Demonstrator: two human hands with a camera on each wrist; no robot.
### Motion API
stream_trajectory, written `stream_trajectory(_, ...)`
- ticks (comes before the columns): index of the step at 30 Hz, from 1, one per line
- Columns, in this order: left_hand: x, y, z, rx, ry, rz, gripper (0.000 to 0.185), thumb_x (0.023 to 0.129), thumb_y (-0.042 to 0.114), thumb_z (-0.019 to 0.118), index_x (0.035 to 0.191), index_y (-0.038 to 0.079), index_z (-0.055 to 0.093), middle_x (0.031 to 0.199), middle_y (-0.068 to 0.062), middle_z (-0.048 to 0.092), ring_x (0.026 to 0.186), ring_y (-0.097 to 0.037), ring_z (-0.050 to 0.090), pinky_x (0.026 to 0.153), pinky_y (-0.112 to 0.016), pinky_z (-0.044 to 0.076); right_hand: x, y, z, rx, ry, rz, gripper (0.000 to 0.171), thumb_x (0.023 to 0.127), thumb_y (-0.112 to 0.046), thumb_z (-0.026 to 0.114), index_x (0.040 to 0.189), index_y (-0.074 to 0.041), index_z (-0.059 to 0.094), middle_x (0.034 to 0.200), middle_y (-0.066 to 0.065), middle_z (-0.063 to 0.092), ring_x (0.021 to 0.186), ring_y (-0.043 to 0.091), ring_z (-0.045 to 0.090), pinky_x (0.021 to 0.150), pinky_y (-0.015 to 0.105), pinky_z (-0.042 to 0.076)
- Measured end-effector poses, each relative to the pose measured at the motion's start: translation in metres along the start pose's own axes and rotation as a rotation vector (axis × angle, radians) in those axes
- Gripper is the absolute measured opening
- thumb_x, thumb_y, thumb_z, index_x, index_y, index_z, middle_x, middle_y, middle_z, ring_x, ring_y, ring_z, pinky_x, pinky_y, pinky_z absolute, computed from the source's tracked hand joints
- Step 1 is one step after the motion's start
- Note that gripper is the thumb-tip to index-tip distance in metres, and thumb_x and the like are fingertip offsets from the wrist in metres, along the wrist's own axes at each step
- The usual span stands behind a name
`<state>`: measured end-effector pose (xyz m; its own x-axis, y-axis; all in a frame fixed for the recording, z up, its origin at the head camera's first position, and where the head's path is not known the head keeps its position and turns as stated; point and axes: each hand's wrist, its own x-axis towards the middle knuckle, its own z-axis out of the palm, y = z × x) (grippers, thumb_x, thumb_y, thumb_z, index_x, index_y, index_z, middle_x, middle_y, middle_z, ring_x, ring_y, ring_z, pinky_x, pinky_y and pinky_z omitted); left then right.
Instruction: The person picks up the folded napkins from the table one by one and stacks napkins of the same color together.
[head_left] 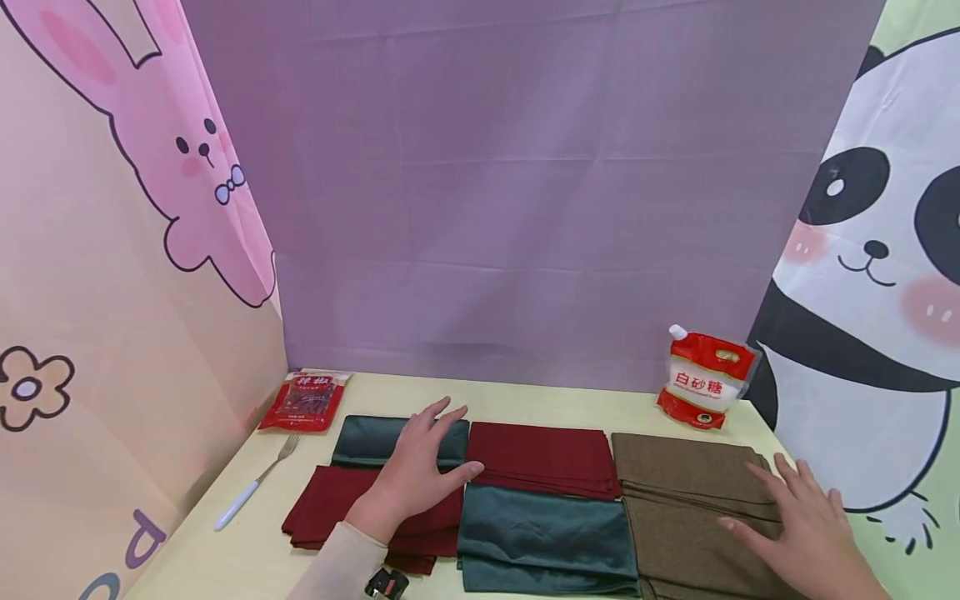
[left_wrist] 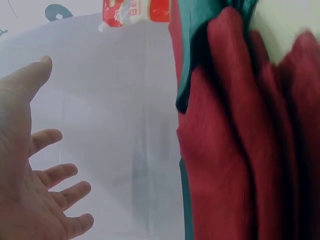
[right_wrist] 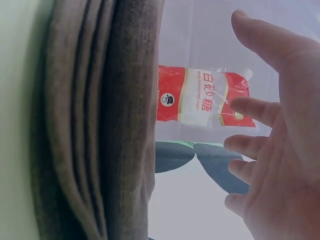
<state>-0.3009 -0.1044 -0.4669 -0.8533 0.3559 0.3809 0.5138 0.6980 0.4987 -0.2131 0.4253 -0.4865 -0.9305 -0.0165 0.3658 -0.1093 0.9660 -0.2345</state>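
Folded cloths lie in two rows on the table. The back row holds a teal cloth (head_left: 360,439), a red cloth (head_left: 540,458) and a brown cloth (head_left: 686,467). In front of them are another red cloth (head_left: 326,500), another teal cloth (head_left: 547,537) and another brown cloth (head_left: 693,546). My left hand (head_left: 420,471) hovers over the left cloths, fingers spread and holding nothing. In the left wrist view, a gap separates that hand (left_wrist: 30,165) from the layered red folds (left_wrist: 215,165). Over the brown cloths' right side, my right hand (head_left: 813,525) is also spread, with nothing in it.
A red packet (head_left: 306,402) lies at the table's back left, with a fork (head_left: 258,482) in front of it. At the back right stands a red and white sugar pouch (head_left: 705,379) with a white cap. A purple curtain (head_left: 487,208) hangs behind the table (head_left: 187,562).
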Motion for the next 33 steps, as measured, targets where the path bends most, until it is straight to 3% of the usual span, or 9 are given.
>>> stream_trajectory(5, 0.002, 0.007, 0.006, -0.034, -0.045, 0.022, 0.086, 0.092, 0.060, 0.074, 0.163, 0.027, 0.039, 0.170, -0.006, 0.026, 0.152, -0.034, 0.029, 0.109, -0.061, 0.044, -0.004, 0.005, -0.001, 0.005, 0.025, -0.012, 0.091, 0.085, -0.057, 0.081, 0.143, 0.006, 0.048, 0.149, 0.047, 0.034, 0.144, 0.067, 0.017, 0.101, 0.090, 0.007)
stream_trajectory(12, 0.006, 0.018, 0.013, -0.052, -0.064, 0.038, 0.086, 0.091, 0.060, 0.075, 0.162, 0.026, 0.041, 0.169, -0.006, 0.028, 0.150, -0.033, 0.033, 0.109, -0.058, 0.046, -0.009, 0.012, -0.001, 0.001, 0.022, -0.014, 0.089, 0.087, -0.054, 0.080, 0.143, 0.007, 0.047, 0.148, 0.048, 0.033, 0.143, 0.067, 0.019, 0.099, 0.089, 0.012)
stream_trajectory(22, 0.015, 0.036, 0.027, -0.106, -0.085, 0.058, 0.084, 0.090, 0.056, 0.077, 0.161, 0.027, 0.042, 0.167, -0.005, 0.032, 0.148, -0.030, 0.038, 0.108, -0.056, 0.047, -0.013, 0.023, -0.006, 0.011, 0.035, 0.000, 0.084, 0.082, -0.050, 0.087, 0.132, 0.011, 0.056, 0.136, 0.049, 0.044, 0.119, 0.068, 0.044, 0.090, 0.081, 0.038)
stream_trajectory(29, 0.018, 0.050, 0.037, -0.097, -0.111, 0.080, 0.077, 0.093, 0.056, 0.074, 0.158, 0.027, 0.046, 0.166, -0.003, 0.034, 0.147, -0.031, 0.040, 0.109, -0.057, 0.046, -0.014, 0.031, -0.011, 0.042, -0.083, 0.057, 0.088, 0.090, -0.051, 0.080, 0.135, 0.017, 0.050, 0.135, 0.050, 0.042, 0.119, 0.067, 0.044, 0.092, 0.078, 0.041)
stream_trajectory(33, 0.020, 0.057, 0.043, -0.087, -0.130, 0.082, 0.076, 0.092, 0.057, 0.074, 0.157, 0.028, 0.047, 0.166, -0.004, 0.035, 0.147, -0.029, 0.040, 0.109, -0.055, 0.046, -0.017, 0.035, -0.010, 0.063, -0.083, 0.059, 0.089, 0.090, -0.049, 0.081, 0.136, 0.019, 0.048, 0.134, 0.049, 0.044, 0.119, 0.065, 0.045, 0.091, 0.076, 0.042)
